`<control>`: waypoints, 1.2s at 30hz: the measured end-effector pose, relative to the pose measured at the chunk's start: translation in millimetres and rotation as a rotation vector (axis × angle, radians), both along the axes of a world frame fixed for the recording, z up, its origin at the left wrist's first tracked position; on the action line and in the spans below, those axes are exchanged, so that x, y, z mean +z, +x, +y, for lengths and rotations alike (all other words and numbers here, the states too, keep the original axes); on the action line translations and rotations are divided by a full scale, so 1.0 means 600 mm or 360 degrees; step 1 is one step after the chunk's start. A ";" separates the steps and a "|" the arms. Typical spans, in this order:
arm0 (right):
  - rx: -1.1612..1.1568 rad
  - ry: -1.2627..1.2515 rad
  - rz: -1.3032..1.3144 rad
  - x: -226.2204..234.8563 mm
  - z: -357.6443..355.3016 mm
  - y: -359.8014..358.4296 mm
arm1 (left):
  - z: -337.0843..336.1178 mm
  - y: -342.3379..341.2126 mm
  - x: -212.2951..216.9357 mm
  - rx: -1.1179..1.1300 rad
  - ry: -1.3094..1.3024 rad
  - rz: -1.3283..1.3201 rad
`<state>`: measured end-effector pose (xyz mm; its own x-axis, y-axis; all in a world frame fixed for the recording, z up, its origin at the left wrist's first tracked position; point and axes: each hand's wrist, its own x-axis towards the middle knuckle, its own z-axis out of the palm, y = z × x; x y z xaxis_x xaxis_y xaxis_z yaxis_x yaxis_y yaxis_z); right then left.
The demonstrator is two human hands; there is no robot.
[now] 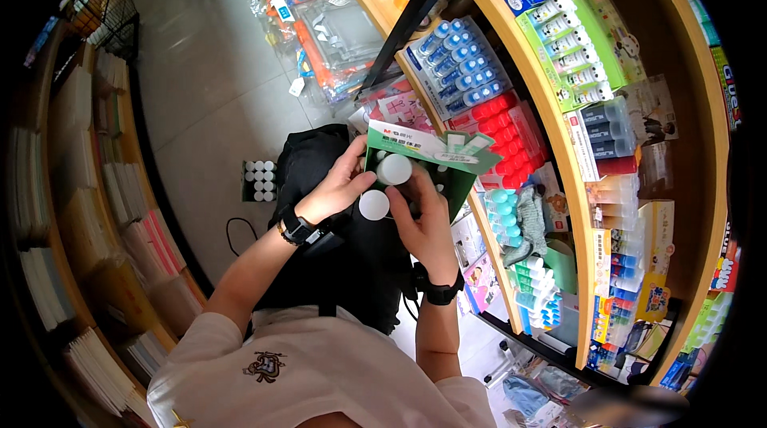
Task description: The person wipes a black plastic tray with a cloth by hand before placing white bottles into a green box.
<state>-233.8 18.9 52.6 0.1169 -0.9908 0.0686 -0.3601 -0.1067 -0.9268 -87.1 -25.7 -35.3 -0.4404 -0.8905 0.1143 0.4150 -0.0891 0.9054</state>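
Note:
A green and white cardboard display box (447,158) is held up in front of me, its open face toward me. My left hand (339,184) grips its left edge. My right hand (423,216) is below the box, fingers pinching a round white-capped tube (374,204) at the box's lower left. Another white-capped tube (394,169) sits inside the box. Both wrists wear black bands.
Curved wooden shelves (559,140) on my right carry boxes of glue sticks and bottles with blue, red and white caps. A small box of white-capped tubes (258,180) stands on the grey floor. Book and paper racks (88,188) line the left. Plastic folders hang ahead.

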 end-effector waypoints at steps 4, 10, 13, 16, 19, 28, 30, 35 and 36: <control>-0.0042 0.0061 -0.0093 0.008 -0.001 0.000 | -0.001 -0.006 0.008 -0.0005 -0.0013 -0.0052; -0.0140 0.0213 -0.0322 -0.006 -0.005 -0.009 | -0.006 -0.013 -0.003 -0.0118 0.0019 -0.0111; -0.0130 0.0371 -0.0480 -0.002 -0.006 -0.017 | -0.007 -0.015 -0.010 -0.0156 -0.0022 -0.0191; -0.0083 0.0421 -0.0631 -0.004 -0.005 -0.015 | -0.014 -0.007 -0.025 -0.0230 -0.0042 -0.0164; -0.0142 0.0462 -0.0590 -0.018 0.000 -0.013 | -0.021 -0.009 -0.015 -0.0359 -0.0181 0.0057; -0.0163 0.0257 -0.0304 -0.033 -0.005 0.019 | -0.020 -0.001 -0.003 -0.0263 -0.0068 0.0183; -0.0093 0.0350 -0.0292 -0.031 -0.005 0.019 | -0.020 0.003 -0.005 -0.0235 -0.0025 0.0134; -0.0123 0.0352 -0.0366 -0.043 -0.001 0.024 | -0.020 0.004 -0.005 -0.0206 0.0023 0.0054; -0.0121 0.0359 -0.0392 -0.050 0.000 0.024 | -0.020 0.005 -0.004 -0.0212 0.0019 0.0039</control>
